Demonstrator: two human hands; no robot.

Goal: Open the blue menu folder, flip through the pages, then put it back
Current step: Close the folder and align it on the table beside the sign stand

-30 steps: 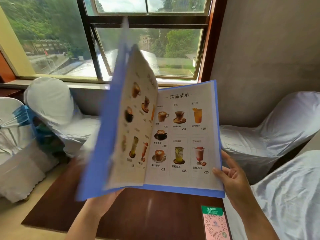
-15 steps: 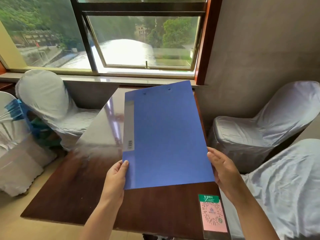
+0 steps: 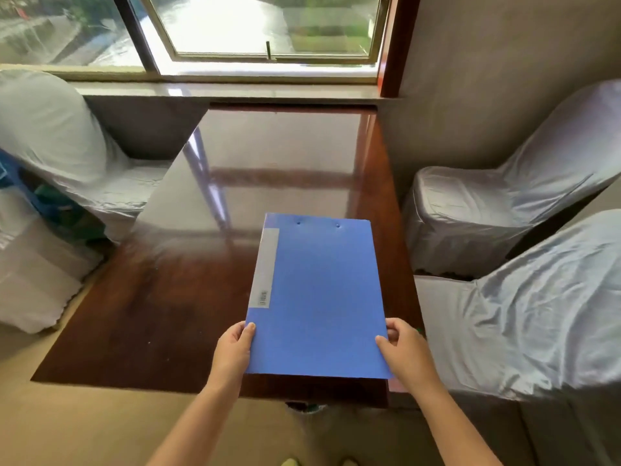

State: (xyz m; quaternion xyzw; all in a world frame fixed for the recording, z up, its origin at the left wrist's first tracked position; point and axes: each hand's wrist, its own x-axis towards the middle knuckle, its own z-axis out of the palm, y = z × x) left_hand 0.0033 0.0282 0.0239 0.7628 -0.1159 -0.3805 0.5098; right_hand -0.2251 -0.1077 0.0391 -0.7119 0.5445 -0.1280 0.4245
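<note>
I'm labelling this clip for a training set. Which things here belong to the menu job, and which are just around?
Part of the job:
blue folder, shut
left hand, holding its near left corner
right hand, holding its near right corner
table, where it goes back

Just around:
covered chairs
window

We extend both bare forearms forward from the lower frame edge. Our left hand (image 3: 232,351) grips the blue menu folder (image 3: 319,297) at its near left edge, thumb on top. Our right hand (image 3: 405,349) grips the near right edge likewise, fingers curled.
</note>
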